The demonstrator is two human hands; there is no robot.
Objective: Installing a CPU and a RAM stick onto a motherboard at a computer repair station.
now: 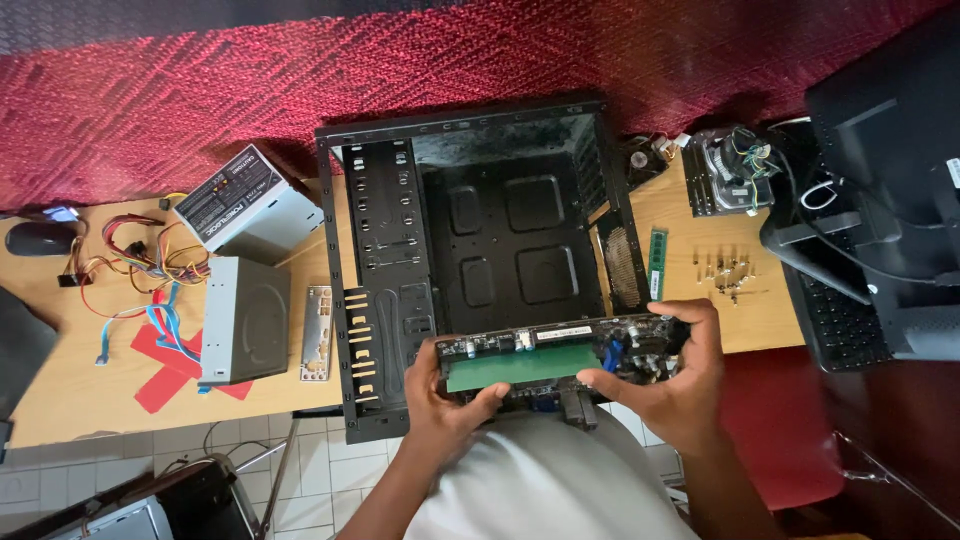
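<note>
I hold a green circuit board (520, 363) with black connectors, a motherboard seen edge-on, at the near edge of an open black computer case (500, 230). My left hand (440, 400) grips the board's left end from below. My right hand (670, 370) wraps around its right end, fingers over the top. The case lies on its side on the wooden table (60, 380), and its inside is bare.
A grey power supply (248, 205) with coloured wires (140, 265) and a grey drive box (243, 318) lie left of the case, plus a metal plate (317, 333). Right of it are a memory stick (658, 262), screws (725, 272), a cooler fan (735, 168), a keyboard (840, 320) and a monitor (890, 150).
</note>
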